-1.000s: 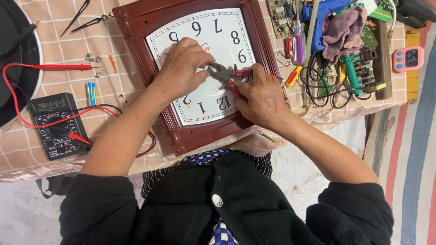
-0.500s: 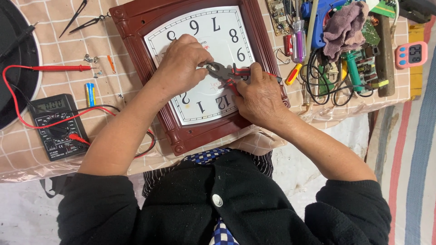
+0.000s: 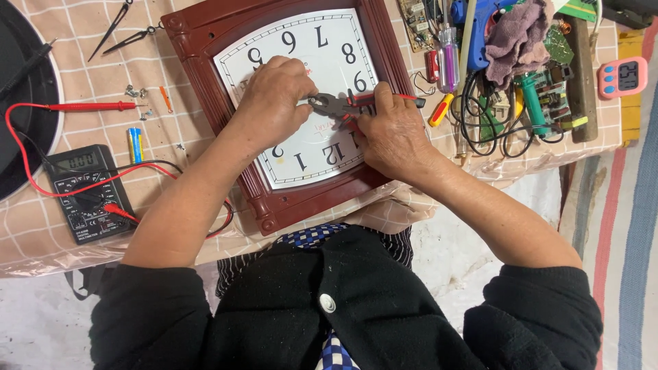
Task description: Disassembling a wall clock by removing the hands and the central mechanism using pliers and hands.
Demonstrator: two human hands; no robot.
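Red-handled pliers [image 3: 343, 105] are gripped in the right hand [image 3: 392, 131], whose fingers are closed around the handles while the dark metal nose points toward the left hand [image 3: 273, 101]. The nose is met by the left hand's fingertips at the middle of the clock's white dial; that hand is curled and rests on the face, and whether something small is pinched in it cannot be told. Both hands lie on the square wall clock [image 3: 205, 41], which is framed in dark reddish-brown and placed face up on the bench [image 3: 41, 233], with its lower edge overhanging toward the person.

A checked beige cloth is spread over the bench. To the left of the clock, a black multimeter [image 3: 86, 193] is laid flat, its grey display at the top and its red lead [image 3: 82, 106] run up and across the cloth. A small blue and yellow battery [image 3: 134, 144] stands just beside it. To the right, a blue glue gun [image 3: 480, 20], a purple-handled screwdriver [image 3: 448, 58] and a heap of cables are crowded together. A small pink rectangular timer [image 3: 622, 77] with a dark screen is set at the far right edge.
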